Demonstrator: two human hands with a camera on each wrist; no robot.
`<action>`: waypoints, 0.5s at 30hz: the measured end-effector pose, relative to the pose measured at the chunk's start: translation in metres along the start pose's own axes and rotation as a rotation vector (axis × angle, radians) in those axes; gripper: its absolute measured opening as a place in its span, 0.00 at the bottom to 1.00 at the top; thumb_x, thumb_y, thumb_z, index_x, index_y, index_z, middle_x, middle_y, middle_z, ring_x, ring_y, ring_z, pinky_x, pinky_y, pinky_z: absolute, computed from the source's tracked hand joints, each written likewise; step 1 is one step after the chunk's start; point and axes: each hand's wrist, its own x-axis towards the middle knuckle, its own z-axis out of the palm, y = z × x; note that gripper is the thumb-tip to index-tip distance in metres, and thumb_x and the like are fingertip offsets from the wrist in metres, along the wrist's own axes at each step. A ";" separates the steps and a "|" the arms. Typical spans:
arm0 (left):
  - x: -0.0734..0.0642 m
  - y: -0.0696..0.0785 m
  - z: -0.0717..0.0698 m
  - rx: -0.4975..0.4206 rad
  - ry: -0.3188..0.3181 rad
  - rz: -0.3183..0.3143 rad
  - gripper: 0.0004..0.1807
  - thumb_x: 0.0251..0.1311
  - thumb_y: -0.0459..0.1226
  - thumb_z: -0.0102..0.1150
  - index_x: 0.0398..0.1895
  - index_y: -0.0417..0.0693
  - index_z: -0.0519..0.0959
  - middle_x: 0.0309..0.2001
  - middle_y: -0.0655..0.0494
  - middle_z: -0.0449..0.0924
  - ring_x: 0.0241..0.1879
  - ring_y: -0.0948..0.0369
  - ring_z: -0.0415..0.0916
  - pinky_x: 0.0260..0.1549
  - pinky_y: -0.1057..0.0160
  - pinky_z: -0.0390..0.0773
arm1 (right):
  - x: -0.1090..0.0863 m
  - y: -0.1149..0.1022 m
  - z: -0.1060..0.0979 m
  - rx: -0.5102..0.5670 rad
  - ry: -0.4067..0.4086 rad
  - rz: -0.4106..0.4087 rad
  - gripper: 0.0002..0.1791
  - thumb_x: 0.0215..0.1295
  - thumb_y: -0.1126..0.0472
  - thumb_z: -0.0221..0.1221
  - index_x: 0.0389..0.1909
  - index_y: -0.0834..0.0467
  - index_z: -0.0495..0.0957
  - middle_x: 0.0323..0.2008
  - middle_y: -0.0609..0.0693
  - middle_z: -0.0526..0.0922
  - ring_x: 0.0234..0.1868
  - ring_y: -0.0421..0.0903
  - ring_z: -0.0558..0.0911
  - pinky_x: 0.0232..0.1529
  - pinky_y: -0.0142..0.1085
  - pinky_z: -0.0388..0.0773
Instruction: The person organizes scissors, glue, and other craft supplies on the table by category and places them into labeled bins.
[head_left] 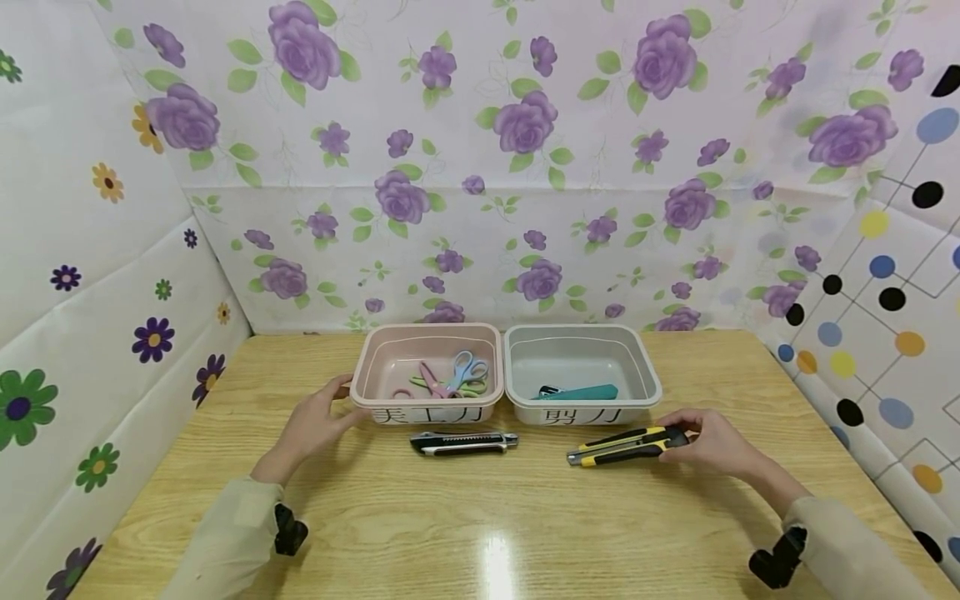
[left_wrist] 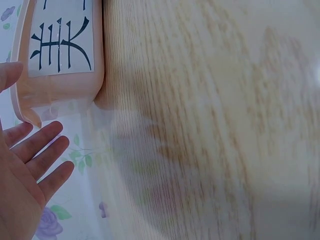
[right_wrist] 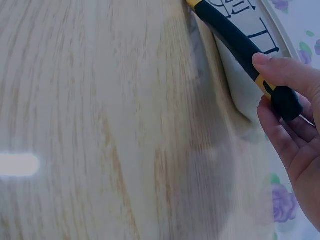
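Observation:
My right hand (head_left: 718,443) pinches the butt end of a yellow and black box cutter (head_left: 626,446) between thumb and fingers, in front of the grey bin (head_left: 517,367). In the right wrist view the cutter's dark grip (right_wrist: 235,42) slants across the bin's label. At the left corner of the pink bin (head_left: 360,367), my left hand (head_left: 311,425) has its fingers extended and spread. Its thumb is at the bin's front; whether it touches the bin I cannot tell. A black and white box cutter (head_left: 463,442) lies on the table before the pink bin.
Inside the pink bin are scissors with blue handles (head_left: 468,367), pink scissors (head_left: 431,379) and something green (head_left: 472,388). The grey bin holds a teal-handled item (head_left: 588,392) and a small dark piece. Both bins stand side by side on the wooden table (head_left: 420,525), near the flowered back wall.

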 end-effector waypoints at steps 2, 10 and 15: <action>0.000 0.000 0.000 0.001 0.001 0.002 0.39 0.55 0.56 0.56 0.63 0.41 0.62 0.49 0.40 0.76 0.52 0.42 0.70 0.47 0.40 0.68 | 0.000 -0.003 0.000 -0.002 -0.004 0.007 0.27 0.40 0.59 0.72 0.44 0.64 0.78 0.39 0.59 0.79 0.33 0.42 0.78 0.29 0.33 0.78; 0.000 0.001 0.000 -0.004 0.006 0.007 0.39 0.55 0.55 0.56 0.63 0.40 0.62 0.49 0.41 0.76 0.51 0.42 0.70 0.46 0.40 0.69 | -0.002 -0.006 -0.001 -0.015 -0.010 -0.012 0.26 0.41 0.58 0.72 0.44 0.64 0.78 0.39 0.58 0.79 0.32 0.41 0.78 0.28 0.33 0.78; 0.000 0.000 0.000 -0.004 0.007 0.005 0.39 0.55 0.55 0.56 0.63 0.40 0.62 0.49 0.40 0.76 0.51 0.42 0.70 0.46 0.40 0.69 | -0.004 -0.007 -0.003 -0.036 -0.004 -0.010 0.26 0.41 0.58 0.71 0.43 0.62 0.78 0.38 0.57 0.79 0.31 0.41 0.78 0.28 0.34 0.78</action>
